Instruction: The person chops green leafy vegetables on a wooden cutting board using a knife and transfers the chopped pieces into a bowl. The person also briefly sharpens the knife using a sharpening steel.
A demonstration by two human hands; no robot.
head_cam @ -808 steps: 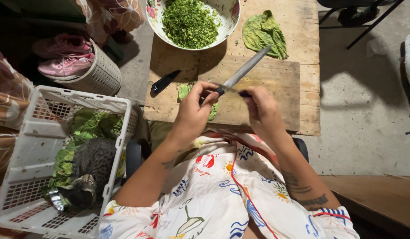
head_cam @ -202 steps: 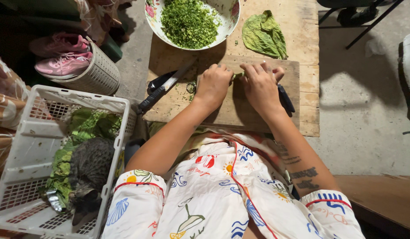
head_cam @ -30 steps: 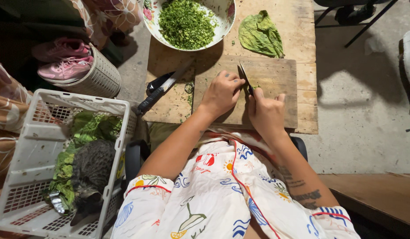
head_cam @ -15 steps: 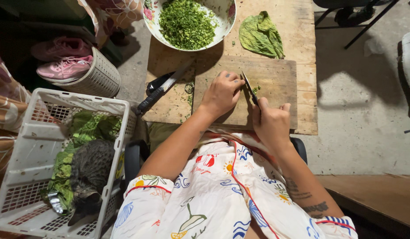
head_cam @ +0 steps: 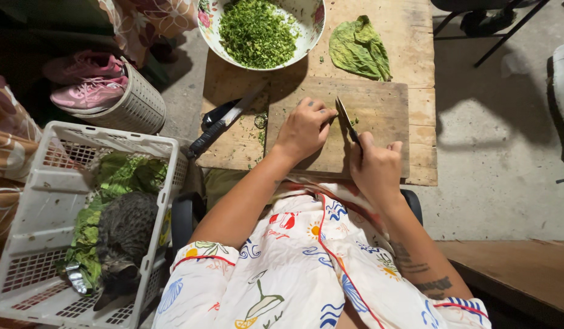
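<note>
Since a second ago your right hand has slid back toward your body, drawing the small knife along the wooden cutting board, while your left hand has stayed pressed down in the same spot. Your right hand is clenched around the knife's dark handle, with the blade pointing away from you across the middle of the board. Your left hand rests knuckles-up on the near left part of the board, fingers curled down; whatever lies beneath them is hidden, so you cannot tell from this view whether it is gripping anything. A few green shreds lie on the board just beside the blade. Beyond the board's far left corner sits a flower-patterned bowl filled with finely chopped greens. Beyond the board's far right side a whole wilted green leaf lies flat on the wooden table. Just left of the board, a larger knife with a black handle lies on the table beside a dark sheath. Well to the left of the board, on the floor, a white plastic crate holds leafy greens and a tabby cat curled among them. Farther left and away from the board, a tipped white woven basket holds a pair of pink sneakers.
</note>
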